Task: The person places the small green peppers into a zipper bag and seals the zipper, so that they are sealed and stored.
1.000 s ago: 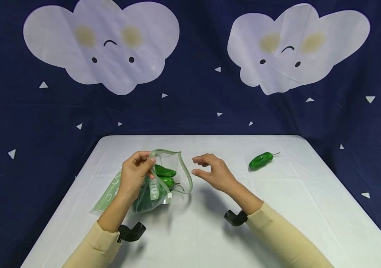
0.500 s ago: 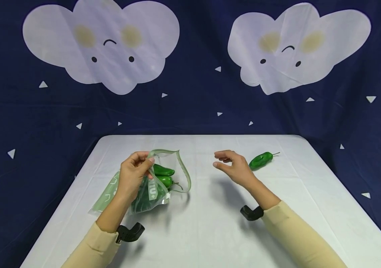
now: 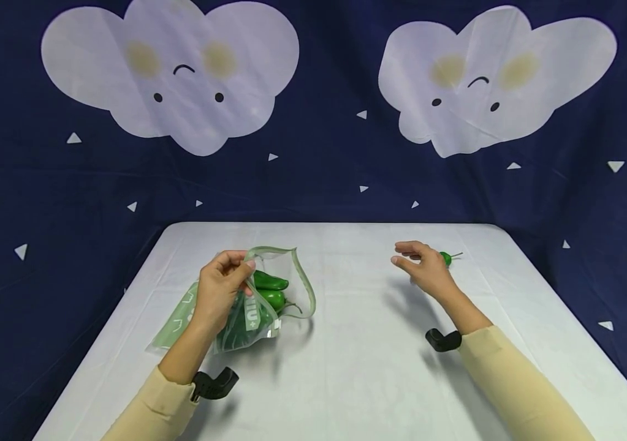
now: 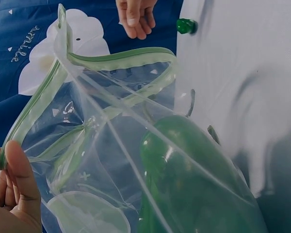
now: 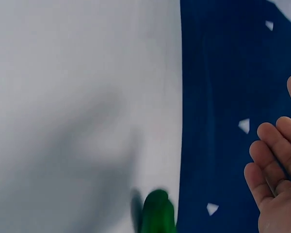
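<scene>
My left hand (image 3: 217, 293) pinches the rim of a clear zip bag (image 3: 236, 338) between thumb and fingers. The bag's mouth gapes toward the right, edged by a green strip. Several green peppers (image 3: 270, 282) are inside, one with its stem poking toward the mouth. On the right, my right hand (image 3: 426, 268) hovers over the table with fingers loosely bent and nothing in them. It hides most of a loose green pepper (image 3: 445, 259) in the head view, leaving the stem end showing. The right wrist view has that pepper (image 5: 158, 214) at its bottom edge, apart from the fingers.
A white cloth covers the table (image 3: 335, 367). Behind its far edge hangs a dark blue curtain (image 3: 324, 177) with cloud shapes. Each wrist carries a black camera mount (image 3: 215, 383). The bag's green printed lower part (image 3: 175, 321) lies left of my left forearm.
My right hand has moved right, away from the bag's mouth to in front of the loose pepper, now mostly covering it. My left hand and the bag have stayed almost still.
</scene>
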A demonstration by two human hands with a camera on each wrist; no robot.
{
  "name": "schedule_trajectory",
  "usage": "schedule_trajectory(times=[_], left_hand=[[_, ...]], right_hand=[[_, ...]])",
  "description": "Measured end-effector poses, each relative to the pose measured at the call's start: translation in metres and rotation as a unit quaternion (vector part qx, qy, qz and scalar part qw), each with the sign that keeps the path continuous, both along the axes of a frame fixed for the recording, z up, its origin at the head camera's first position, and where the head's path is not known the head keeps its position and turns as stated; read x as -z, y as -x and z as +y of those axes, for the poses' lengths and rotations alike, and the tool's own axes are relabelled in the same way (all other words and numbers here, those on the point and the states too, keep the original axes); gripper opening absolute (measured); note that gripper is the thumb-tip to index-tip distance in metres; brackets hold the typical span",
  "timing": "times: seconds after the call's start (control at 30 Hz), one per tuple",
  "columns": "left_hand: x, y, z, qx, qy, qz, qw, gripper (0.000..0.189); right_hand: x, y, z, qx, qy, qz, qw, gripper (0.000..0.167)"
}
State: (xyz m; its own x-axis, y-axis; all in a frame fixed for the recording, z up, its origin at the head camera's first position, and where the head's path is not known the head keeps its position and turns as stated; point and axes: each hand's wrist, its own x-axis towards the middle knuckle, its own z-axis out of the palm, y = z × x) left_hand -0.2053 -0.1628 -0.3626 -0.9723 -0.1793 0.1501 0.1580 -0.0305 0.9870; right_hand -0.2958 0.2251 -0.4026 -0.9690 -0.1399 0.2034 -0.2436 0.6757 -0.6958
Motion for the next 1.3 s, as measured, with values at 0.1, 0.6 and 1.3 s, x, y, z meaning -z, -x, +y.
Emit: schedule_trajectory(times=[0.1,0.6,1.3], left_hand=[[0.0,-0.001,0.0,0.0,0.004,0.003,1.0,0.019],[0.002,0.0,-0.001,-0.001,0.004,0.01,0.9999,0.019],[0.003,0.0,-0.002,-0.002,-0.003,0.009,1.0,0.02]], right_hand=[[0.004,0.006,0.014,0.008,-0.008,-0.013,0.9999,0.056],[0.022,0.027,0.063,0.046,-0.08,-0.054,0.9943,0.059],[0.034,0.043,0.093,0.059,-0.124,-0.078,0.9874,0.063]])
